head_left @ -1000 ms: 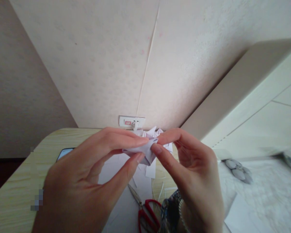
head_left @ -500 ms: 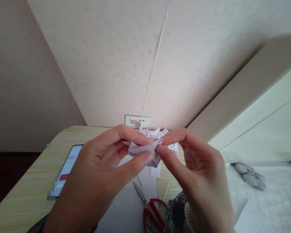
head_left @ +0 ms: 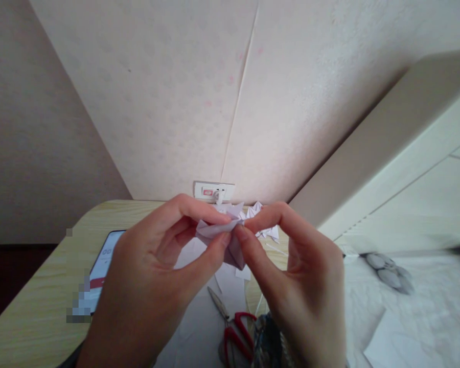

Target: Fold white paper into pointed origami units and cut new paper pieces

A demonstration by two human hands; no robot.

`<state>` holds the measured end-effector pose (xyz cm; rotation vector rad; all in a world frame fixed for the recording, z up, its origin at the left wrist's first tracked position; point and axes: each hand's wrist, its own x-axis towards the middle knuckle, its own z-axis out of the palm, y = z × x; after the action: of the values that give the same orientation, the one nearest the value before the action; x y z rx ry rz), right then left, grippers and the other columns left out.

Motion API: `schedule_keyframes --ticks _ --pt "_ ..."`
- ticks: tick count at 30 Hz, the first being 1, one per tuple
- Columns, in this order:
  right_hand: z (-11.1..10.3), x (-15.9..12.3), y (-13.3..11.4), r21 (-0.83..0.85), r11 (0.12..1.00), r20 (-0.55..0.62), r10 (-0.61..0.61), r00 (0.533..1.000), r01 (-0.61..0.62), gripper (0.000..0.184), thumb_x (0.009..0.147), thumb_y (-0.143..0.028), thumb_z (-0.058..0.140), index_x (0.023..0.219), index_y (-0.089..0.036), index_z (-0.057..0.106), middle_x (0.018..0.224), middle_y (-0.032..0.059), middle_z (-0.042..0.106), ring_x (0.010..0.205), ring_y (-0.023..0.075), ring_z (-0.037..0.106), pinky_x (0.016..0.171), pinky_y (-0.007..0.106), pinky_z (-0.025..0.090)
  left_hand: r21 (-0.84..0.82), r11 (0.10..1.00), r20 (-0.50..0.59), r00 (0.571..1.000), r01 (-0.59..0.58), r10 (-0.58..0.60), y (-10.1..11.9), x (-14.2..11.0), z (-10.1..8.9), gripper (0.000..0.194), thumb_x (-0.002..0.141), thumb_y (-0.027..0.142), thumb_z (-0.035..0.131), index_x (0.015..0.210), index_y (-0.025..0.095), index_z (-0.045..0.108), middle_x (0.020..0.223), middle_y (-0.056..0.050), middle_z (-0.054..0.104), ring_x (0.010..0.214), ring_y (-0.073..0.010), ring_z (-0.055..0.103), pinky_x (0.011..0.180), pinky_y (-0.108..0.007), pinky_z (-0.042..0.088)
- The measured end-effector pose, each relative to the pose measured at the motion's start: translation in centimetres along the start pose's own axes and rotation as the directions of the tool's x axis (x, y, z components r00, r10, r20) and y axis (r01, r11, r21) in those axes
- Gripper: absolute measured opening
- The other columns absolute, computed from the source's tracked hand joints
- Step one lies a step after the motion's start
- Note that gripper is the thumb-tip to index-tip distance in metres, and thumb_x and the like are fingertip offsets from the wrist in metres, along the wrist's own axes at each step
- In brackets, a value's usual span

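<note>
Between my two hands, above the table, is a white folded-paper piece (head_left: 234, 251) with pointed flaps and creased faces. My left hand (head_left: 164, 260) pinches its left side between thumb and index finger. On the right edge, the thumb and index fingertips of my right hand (head_left: 291, 255) press a corner of the paper together. The fingertips cover part of the folds there. Behind the hands, more white folded-paper pieces (head_left: 268, 230) with pointed tips lie by the wall.
Red-handled scissors (head_left: 230, 327) lie on white paper sheets (head_left: 199, 327) below my hands. A phone (head_left: 101, 266) with a lit screen rests at the left on the wooden table (head_left: 42, 291). A wall socket (head_left: 213, 191) holds a plug. Patterned white bedding (head_left: 429, 312) is at right.
The right fingertips have closed in on the paper's corner, and the folded piece is tilted slightly differently. The whole view has shifted a little, with hands and paper appearing further left.
</note>
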<state>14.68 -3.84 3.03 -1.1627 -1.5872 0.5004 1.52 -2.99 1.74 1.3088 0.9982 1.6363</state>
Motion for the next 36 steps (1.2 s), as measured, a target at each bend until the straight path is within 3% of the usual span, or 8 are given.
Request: schedule_keyframes --ticks 8,13,18,22,28,33,36 --pt "-0.7 0.4 0.4 0.056 0.998 0.072 0.020 0.997 -0.024 0.019 0.090 -0.022 0.067 0.071 -0.022 0.063 0.069 -0.0046 0.066 0.070 0.0127 0.061 0.069 0.029 0.045 0.099 0.994 0.048 0.998 -0.055 0.050 -0.2 0.2 -0.3 0.020 0.070 0.007 0.076 0.073 0.028 0.074 0.073 0.007 0.076 0.069 -0.0093 0.074 0.066 -0.009 0.060" --pt "-0.7 0.4 0.6 0.048 0.998 0.072 -0.044 0.996 0.040 0.019 0.092 -0.024 0.067 0.073 -0.022 0.063 0.072 -0.0055 0.065 0.073 0.0116 0.060 0.072 0.028 0.044 0.027 0.997 0.070 0.995 0.066 -0.068 -0.1 0.6 -0.5 0.015 0.073 0.013 0.078 0.070 0.025 0.071 0.065 0.008 0.075 0.061 -0.0092 0.073 0.059 -0.010 0.059" --pt "-1.1 1.2 0.9 0.171 0.985 0.221 -0.008 0.975 -0.030 0.009 0.087 -0.026 0.073 0.080 -0.022 0.068 0.081 -0.0025 0.071 0.081 0.0151 0.064 0.076 0.030 0.047 0.099 0.995 -0.055 0.998 -0.014 0.020 -0.1 0.4 -0.8 0.017 0.070 0.010 0.078 0.069 0.024 0.069 0.065 0.008 0.072 0.060 -0.0056 0.069 0.055 -0.004 0.053" --pt "-0.9 1.0 0.7 0.176 0.984 0.155 -0.008 0.988 -0.019 0.016 0.086 -0.020 0.073 0.073 -0.021 0.064 0.079 -0.0030 0.066 0.081 0.0144 0.063 0.075 0.029 0.047 0.137 0.988 -0.107 0.991 -0.066 0.081 0.0 -0.1 -0.6 0.019 0.068 0.011 0.081 0.071 0.027 0.070 0.067 0.010 0.068 0.061 -0.0048 0.066 0.058 -0.003 0.054" --pt "-0.5 0.4 0.4 0.065 0.996 0.065 -0.057 0.996 0.053 0.021 0.086 -0.020 0.075 0.071 -0.021 0.061 0.076 -0.0058 0.061 0.079 0.0110 0.058 0.072 0.026 0.043 0.052 0.998 -0.164 0.985 -0.042 0.050 0.0 0.0 0.1 0.021 0.065 0.008 0.080 0.068 0.026 0.069 0.065 0.009 0.068 0.059 -0.0069 0.065 0.057 -0.008 0.055" --pt "-1.1 0.9 1.0 0.177 0.982 0.116 -0.090 0.989 0.069 0.008 0.085 -0.024 0.077 0.081 -0.023 0.069 0.096 -0.0025 0.067 0.098 0.0143 0.063 0.087 0.028 0.046 -0.005 0.998 -0.223 0.973 -0.058 0.056 -0.1 0.2 0.4 0.024 0.064 0.006 0.080 0.070 0.027 0.070 0.067 0.009 0.068 0.061 -0.0074 0.064 0.059 -0.009 0.056" --pt "-1.4 1.0 1.3 0.138 0.988 0.114 -0.090 0.989 0.074 0.006 0.085 -0.022 0.077 0.081 -0.023 0.071 0.107 -0.0011 0.066 0.107 0.0146 0.061 0.095 0.027 0.044 0.021 0.995 -0.237 0.967 -0.097 0.099 -0.2 0.1 0.3 0.025 0.065 0.005 0.080 0.073 0.027 0.070 0.070 0.011 0.067 0.064 -0.0059 0.064 0.062 -0.007 0.056"
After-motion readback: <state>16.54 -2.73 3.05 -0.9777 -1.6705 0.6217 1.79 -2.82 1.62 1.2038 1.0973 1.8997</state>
